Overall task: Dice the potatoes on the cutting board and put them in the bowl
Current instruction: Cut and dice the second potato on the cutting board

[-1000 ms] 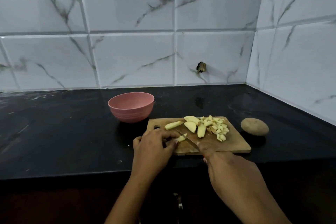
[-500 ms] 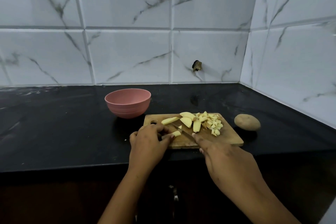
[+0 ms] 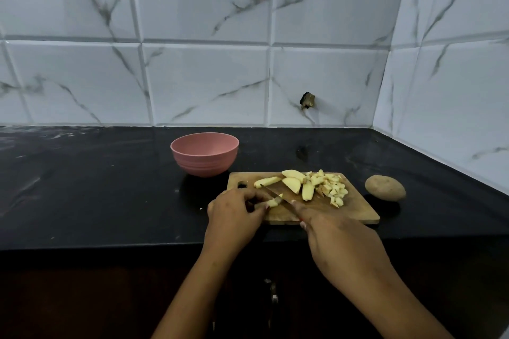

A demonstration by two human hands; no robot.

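We see a bowl [image 3: 204, 155] in plain dusty pink, with faint ridged bands low on its side. The board [image 3: 355, 210] is light brown wood with darker grain. The wedges [image 3: 292, 184] and dice [image 3: 334, 190] are pale yellow, a few bits edged with brown skin. The potato [image 3: 385, 188] is dull tan-brown. The knife [image 3: 268, 190] blade reads dark grey. Our table [image 3: 82, 187] is black, smeared with faint whitish streaks at the left. The tiles [image 3: 206, 82] are white with grey marble veins, and one carries a dark brown spot [image 3: 307, 100].

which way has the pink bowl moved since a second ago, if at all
No. The pink bowl keeps its place just beyond the far left corner of the cutting board; only the camera shifted.
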